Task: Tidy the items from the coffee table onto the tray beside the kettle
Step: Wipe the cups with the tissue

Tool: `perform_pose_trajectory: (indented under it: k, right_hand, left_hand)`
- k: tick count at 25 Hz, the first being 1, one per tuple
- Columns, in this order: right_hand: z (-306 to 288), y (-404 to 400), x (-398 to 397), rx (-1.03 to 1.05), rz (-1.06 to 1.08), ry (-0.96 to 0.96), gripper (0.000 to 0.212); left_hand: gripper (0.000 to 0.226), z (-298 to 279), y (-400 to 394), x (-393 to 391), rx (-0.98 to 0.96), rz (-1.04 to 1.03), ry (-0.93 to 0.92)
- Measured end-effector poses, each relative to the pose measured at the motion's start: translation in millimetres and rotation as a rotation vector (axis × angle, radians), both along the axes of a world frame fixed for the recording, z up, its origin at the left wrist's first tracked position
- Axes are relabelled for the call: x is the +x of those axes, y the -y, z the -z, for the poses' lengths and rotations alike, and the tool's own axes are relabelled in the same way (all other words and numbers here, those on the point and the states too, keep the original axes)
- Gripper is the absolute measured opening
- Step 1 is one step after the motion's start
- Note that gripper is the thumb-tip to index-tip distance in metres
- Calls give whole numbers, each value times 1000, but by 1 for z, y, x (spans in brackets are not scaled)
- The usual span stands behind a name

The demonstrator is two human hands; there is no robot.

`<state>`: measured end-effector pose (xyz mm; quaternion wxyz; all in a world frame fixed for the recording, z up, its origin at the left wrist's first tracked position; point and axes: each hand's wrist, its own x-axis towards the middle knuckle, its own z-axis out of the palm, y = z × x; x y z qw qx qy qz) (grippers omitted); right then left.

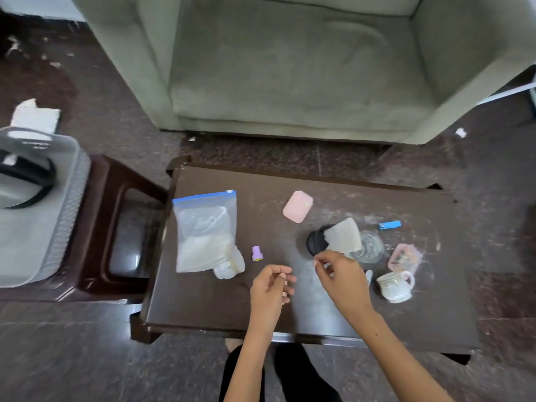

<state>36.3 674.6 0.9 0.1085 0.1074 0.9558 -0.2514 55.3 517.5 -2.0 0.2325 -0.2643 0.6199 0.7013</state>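
On the dark coffee table lie a zip bag of white powder, a small clear bottle, a purple cap, a pink case, a black round lid, a pale translucent sheet, a glass piece, a blue stick, a pink box and a white cup. My left hand hovers loosely curled and holds nothing. My right hand has thumb and forefinger pinched by the sheet's lower corner; contact is unclear.
A grey tray sits on a dark stool at the left, with a kettle inside its left part. A grey-green armchair stands behind the table. Paper scraps lie on the floor.
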Motion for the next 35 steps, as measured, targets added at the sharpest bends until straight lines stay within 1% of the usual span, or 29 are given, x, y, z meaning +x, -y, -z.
perform_pose_trajectory:
  k: [3, 6, 10, 12, 15, 19, 23, 25, 28, 30, 33, 35]
  right_hand:
    - [31, 59, 3, -126, -14, 111, 11]
    - [65, 110, 2, -241, 3, 155, 13]
    - [96, 154, -4, -262, 19, 213, 23]
    - [108, 165, -9, -278, 85, 222, 25]
    - [122, 169, -13, -281, 137, 234, 22]
    - [130, 169, -12, -327, 173, 221, 2]
    - [131, 167, -11, -344, 156, 265, 22]
    - [133, 164, -10, -331, 144, 276, 21]
    - [135, 158, -6, -306, 130, 288, 8]
    - [136, 151, -1, -325, 115, 283, 5]
    - [135, 139, 5, -321, 94, 293, 6]
    - [133, 133, 6, -285, 78, 289, 17]
  left_hand:
    - [29, 13, 48, 11, -75, -75, 27]
    - [27, 26, 85, 20, -120, -112, 61]
    - [23, 32, 111, 25, -126, -114, 73]
    - [22, 34, 119, 25, -121, -110, 75]
    - [22, 36, 126, 25, -115, -99, 79]
    - [22, 40, 131, 24, -108, -76, 88]
    - [22, 41, 132, 20, -103, -50, 83]
    - [23, 40, 130, 19, -97, -42, 85]
    - [25, 39, 126, 18, -89, -27, 94]
    - [24, 39, 124, 18, -86, -15, 97]
    - [22, 39, 120, 20, -81, -3, 100]
    - [21, 39, 117, 21, -82, 1, 105]
